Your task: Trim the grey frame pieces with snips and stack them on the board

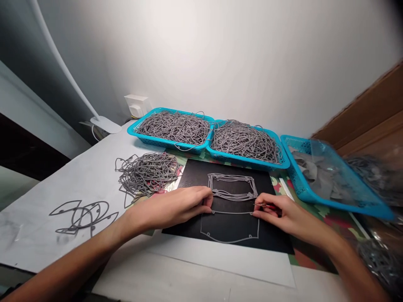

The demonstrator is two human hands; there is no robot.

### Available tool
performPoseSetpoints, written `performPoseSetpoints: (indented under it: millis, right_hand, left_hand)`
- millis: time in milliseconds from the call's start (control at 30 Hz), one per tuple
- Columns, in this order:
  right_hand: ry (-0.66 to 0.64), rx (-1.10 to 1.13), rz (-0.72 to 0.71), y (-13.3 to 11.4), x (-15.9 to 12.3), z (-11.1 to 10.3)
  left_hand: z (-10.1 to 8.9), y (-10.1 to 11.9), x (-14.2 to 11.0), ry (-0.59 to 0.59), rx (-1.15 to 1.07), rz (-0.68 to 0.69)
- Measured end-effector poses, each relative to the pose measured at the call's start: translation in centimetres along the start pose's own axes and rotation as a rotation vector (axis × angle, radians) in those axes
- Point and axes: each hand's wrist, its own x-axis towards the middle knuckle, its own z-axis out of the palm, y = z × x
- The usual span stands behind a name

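A thin grey rubber gasket lies flat on a black mat. My left hand presses its fingertips on the gasket's upper left corner. My right hand holds a small red-handled tool at the gasket's upper right corner. Just beyond the hands a small stack of the same gaskets rests on the mat.
Two blue baskets heaped with grey gaskets stand at the back, a third blue basket with grey scraps at the right. A loose pile of gaskets and a few trimmed pieces lie at the left. A white lamp base sits far left.
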Motion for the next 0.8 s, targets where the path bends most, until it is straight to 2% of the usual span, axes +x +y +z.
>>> performPoseSetpoints:
  millis: [333,567,800]
  right_hand:
    - [0.045,0.007,-0.032,-0.58,-0.38,-0.07]
    - [0.034,-0.025,0.005,0.22,-0.1,-0.06]
    - [0.052,-0.036,-0.013,-0.57,-0.04,0.13]
  left_hand:
    - [-0.2,-0.43,0.3,0.029,-0.037,-0.012]
    - [-0.3,-0.44,0.48,0.024,-0.134,0.034]
    - [-0.76,-0.28,0.33,0.045,-0.094,0.037]
